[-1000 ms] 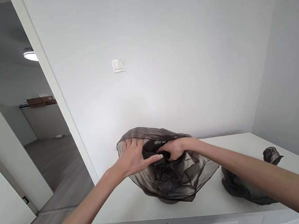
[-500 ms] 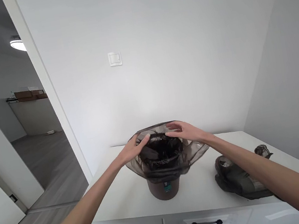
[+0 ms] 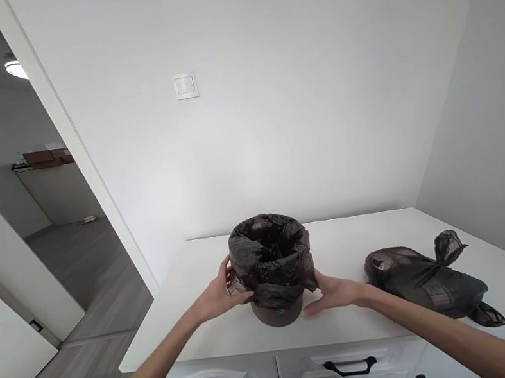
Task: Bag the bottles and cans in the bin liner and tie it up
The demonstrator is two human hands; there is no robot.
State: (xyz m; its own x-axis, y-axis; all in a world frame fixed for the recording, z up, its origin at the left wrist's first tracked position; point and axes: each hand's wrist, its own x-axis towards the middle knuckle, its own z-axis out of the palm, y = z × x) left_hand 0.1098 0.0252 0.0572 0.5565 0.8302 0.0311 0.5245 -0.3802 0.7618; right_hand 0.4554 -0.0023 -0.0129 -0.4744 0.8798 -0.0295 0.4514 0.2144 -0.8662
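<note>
A small brown trash can (image 3: 279,316) stands upright on the white cabinet top. A thin black garbage bag (image 3: 271,269) lines it, and the bag's edge is folded down over the outside. My left hand (image 3: 222,292) is at the left side of the can, fingers spread against the hanging bag, thumb at the front. On the other side, my right hand (image 3: 334,292) lies beside the can with thumb and fingers apart; its fingertips are partly behind the bag. Neither hand is closed around anything.
A tied, filled black garbage bag (image 3: 425,282) lies on the right of the cabinet top (image 3: 221,341). Black handles (image 3: 351,367) stick out from the cabinet front. A light switch (image 3: 186,86) is on the wall behind, and a doorway opens at the left.
The bag's edge, spread wide around the can's top before, now hangs down close against its sides. Both hands have moved from the rim down to the can's sides.
</note>
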